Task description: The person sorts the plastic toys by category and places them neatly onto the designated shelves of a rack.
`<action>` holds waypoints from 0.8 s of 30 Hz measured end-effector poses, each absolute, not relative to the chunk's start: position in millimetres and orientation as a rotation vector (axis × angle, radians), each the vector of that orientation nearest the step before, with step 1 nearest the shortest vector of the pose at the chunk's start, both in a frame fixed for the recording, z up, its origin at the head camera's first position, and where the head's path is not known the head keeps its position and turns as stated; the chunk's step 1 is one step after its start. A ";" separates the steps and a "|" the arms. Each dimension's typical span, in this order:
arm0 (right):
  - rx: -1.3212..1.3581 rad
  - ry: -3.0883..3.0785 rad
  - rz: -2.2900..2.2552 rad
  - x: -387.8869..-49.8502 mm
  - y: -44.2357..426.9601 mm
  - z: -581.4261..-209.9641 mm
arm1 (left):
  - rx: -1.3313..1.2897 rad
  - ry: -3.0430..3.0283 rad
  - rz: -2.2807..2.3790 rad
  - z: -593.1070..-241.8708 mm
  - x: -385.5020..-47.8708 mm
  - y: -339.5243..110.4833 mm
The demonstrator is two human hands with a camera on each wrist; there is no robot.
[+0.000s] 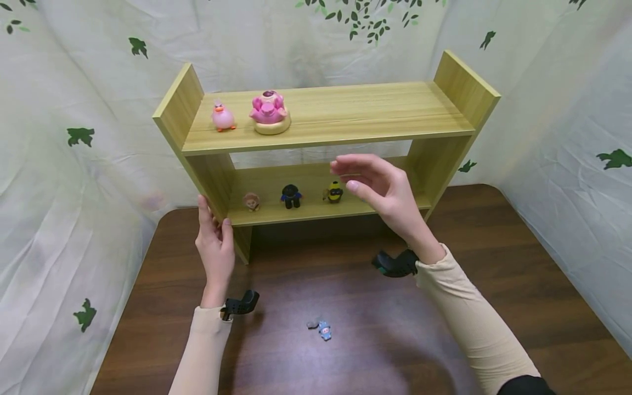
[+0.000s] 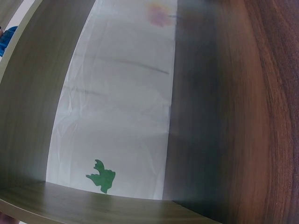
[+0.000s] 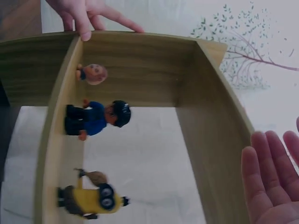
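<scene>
My left hand point(image 1: 215, 249) holds the left side of a light wooden two-tier shelf point(image 1: 345, 115), thumb on the front edge and fingers against the outer face. My right hand point(image 1: 382, 189) hovers in front of the middle opening, fingers loosely bent, nothing held. Beside it on the lower board stands a yellow minion figure point(image 1: 335, 192). Farther left are a dark-capped figure in blue point(image 3: 96, 117) and a small brown-haired figure point(image 1: 251, 201). The upper board bears a pink duck figure point(image 1: 223, 117) and a pink bear figure point(image 1: 269, 112) on a cream ring.
A small blue figure point(image 1: 324, 330) with a clear piece attached lies on the brown wooden table point(image 1: 281, 362), in front of the shelf. White cloth point(image 1: 64, 230) with green leaf prints hangs behind and at both sides. My right hand hides part of the lower board.
</scene>
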State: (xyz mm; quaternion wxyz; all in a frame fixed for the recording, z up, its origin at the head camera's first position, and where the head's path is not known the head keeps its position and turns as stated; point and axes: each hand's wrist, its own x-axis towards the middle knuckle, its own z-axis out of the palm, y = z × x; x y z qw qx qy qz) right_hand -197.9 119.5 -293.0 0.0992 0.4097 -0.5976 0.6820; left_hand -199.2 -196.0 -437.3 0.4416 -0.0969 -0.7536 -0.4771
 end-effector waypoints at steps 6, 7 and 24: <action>1.195 -1.823 2.037 -189.9 126.7 -314.0 | -0.239 -1.870 -1.186 -437.1 -198.8 -196.1; 1.196 -1.828 2.046 -188.4 127.3 -318.3 | -0.239 -1.871 -1.185 -437.1 -198.7 -196.1; 1.139 -2.002 2.131 -168.5 131.9 -393.0 | -0.233 -1.875 -1.178 -437.1 -199.0 -195.8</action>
